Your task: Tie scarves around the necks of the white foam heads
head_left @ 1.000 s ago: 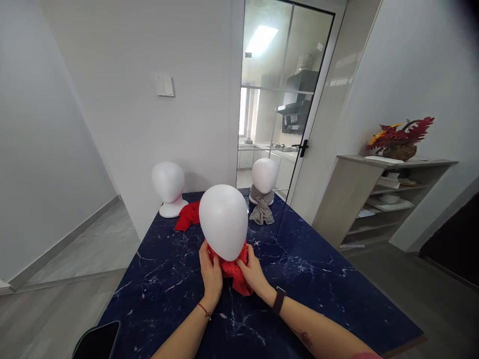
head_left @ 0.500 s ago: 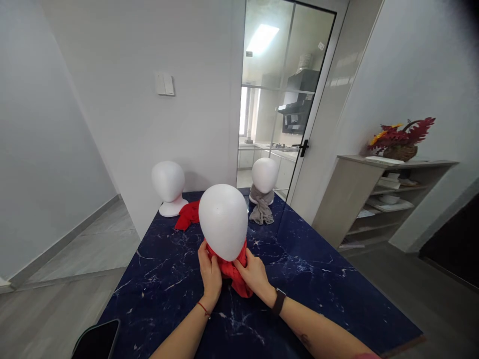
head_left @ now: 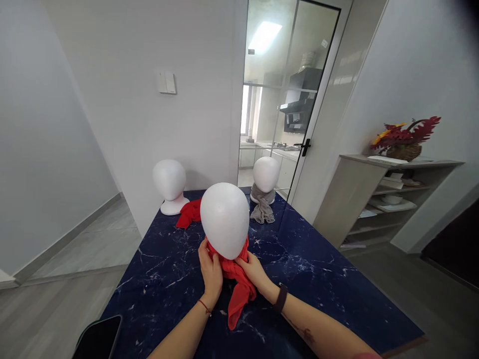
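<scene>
A white foam mannequin head (head_left: 224, 219) stands on the dark blue marbled table (head_left: 322, 294), right in front of me. A red scarf (head_left: 237, 286) is wrapped round its neck, with one end hanging down toward me over the table. My left hand (head_left: 210, 273) is closed on the scarf at the left of the neck. My right hand (head_left: 254, 271) pinches the scarf at the right of the neck, just under the head.
Two more white heads stand at the table's far end: the left one (head_left: 169, 183) with a red cloth (head_left: 190, 213) beside it, the right one (head_left: 265, 175) wearing a grey scarf (head_left: 262, 210). A black phone (head_left: 98, 338) lies at the near left corner. A shelf unit (head_left: 374, 197) with a flower basket (head_left: 402, 142) stands to the right.
One end of the red scarf has come loose and now hangs down longer toward me. Both hands stay at the neck, shifted slightly upward.
</scene>
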The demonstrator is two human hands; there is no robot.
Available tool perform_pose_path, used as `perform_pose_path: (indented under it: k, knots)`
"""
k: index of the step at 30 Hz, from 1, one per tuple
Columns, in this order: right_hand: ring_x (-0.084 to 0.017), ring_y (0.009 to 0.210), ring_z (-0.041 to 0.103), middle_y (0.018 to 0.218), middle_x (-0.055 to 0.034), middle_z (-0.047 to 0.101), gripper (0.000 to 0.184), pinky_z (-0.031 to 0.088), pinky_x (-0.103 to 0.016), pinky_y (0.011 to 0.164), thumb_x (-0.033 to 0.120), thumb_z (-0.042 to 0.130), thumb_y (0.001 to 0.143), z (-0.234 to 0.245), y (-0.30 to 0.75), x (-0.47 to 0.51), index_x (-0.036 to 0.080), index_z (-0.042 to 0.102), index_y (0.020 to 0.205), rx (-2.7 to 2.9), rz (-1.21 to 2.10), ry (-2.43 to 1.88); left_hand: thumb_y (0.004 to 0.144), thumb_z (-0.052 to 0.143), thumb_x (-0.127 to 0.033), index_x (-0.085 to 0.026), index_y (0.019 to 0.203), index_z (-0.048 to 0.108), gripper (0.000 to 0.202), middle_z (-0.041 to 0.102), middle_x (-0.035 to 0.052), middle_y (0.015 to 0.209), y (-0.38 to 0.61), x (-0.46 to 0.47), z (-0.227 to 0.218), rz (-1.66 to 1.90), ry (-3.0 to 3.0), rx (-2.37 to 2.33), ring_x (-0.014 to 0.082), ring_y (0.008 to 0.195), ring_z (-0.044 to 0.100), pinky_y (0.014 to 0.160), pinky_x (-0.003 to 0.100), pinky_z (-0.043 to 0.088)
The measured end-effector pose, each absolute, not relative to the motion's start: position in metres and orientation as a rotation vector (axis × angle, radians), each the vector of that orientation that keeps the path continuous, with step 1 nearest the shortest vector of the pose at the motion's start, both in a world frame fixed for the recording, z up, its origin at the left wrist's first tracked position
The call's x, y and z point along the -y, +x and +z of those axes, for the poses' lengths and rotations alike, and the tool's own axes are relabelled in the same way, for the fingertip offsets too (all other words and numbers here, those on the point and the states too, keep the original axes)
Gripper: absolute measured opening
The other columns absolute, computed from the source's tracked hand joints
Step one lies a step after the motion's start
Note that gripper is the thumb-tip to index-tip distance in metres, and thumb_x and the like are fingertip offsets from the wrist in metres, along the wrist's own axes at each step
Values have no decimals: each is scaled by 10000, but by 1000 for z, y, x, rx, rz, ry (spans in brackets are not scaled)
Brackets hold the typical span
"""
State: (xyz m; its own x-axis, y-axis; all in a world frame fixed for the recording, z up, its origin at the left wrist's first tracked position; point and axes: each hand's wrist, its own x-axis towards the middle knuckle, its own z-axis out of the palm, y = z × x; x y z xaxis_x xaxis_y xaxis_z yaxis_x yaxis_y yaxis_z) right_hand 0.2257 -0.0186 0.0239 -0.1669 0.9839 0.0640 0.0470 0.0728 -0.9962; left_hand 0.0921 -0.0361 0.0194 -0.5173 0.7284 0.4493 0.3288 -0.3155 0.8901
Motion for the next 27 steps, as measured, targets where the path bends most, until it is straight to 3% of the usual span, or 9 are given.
perform_pose_path:
  k: [6, 10, 14, 21, 27]
  knots:
    - [-259, 999, 608, 1085, -106, 664, 429, 458, -384, 888, 420, 640, 719, 26, 226, 22, 127, 629, 1032, 1326, 1369, -1065, 836, 453, -255, -202, 1228, 401, 399, 448, 96, 1226, 90, 39, 28, 1896, 1382, -1739, 236, 1173, 406, 1016, 445, 311]
    - [-262, 1015, 605, 1103, -108, 657, 404, 449, -394, 911, 373, 643, 714, 26, 224, 23, 129, 630, 1035, 1278, 1404, -1061, 811, 462, -213, -181, 1075, 454, 266, 463, 96, 1103, 83, 55, 29, 1860, 1502, -1932, 257, 1093, 426, 956, 476, 347]
    - [-251, 991, 613, 1087, -104, 662, 375, 458, -379, 897, 353, 627, 725, 26, 223, 23, 128, 634, 1025, 1274, 1409, -1025, 821, 416, -137, -194, 926, 492, 141, 522, 66, 942, 81, 75, 27, 1675, 1977, -1834, 219, 928, 493, 838, 394, 421]
    - [-244, 969, 614, 1067, -109, 667, 353, 475, -356, 855, 360, 635, 710, 22, 223, 21, 124, 639, 974, 1265, 1385, -1035, 790, 421, -69, -181, 1162, 502, 397, 568, 84, 1082, 82, 80, 34, 1166, 2640, -1671, 214, 982, 517, 885, 376, 421]
    - [-257, 977, 612, 1084, -113, 662, 369, 476, -370, 852, 376, 634, 707, 22, 222, 20, 122, 650, 974, 1282, 1394, -1039, 800, 417, -72, -215, 1213, 511, 448, 565, 67, 1133, 83, 82, 32, 921, 2739, -1874, 228, 1023, 496, 920, 399, 397]
